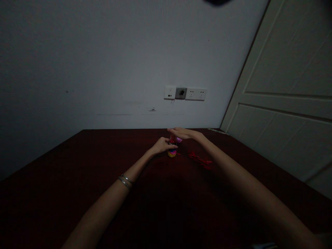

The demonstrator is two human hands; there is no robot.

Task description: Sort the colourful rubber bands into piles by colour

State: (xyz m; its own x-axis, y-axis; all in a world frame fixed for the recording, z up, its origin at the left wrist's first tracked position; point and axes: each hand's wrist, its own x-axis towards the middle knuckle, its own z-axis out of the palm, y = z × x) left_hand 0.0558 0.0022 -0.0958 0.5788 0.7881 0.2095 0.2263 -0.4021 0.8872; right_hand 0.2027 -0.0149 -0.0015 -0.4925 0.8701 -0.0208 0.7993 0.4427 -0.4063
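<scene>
Near the middle of the table stands a small colourful jar-like object (172, 154), with yellow, pink and blue bands near its base. My left hand (162, 145) is closed around its side, thumb across the front. Red and shiny pink pieces (178, 139) show at its top; their kind is too dark to make out. My right hand (184, 133) is flat over the top with its fingers stretched out, palm down, touching or just above those pieces. Some of the object is hidden behind my fingers.
Red strips or strings (200, 159) lie in a loose bunch on the dark red table (103, 166), under my right forearm. A wall with a row of sockets (185, 93) rises behind the table. A pale panelled door (285, 86) borders the right side.
</scene>
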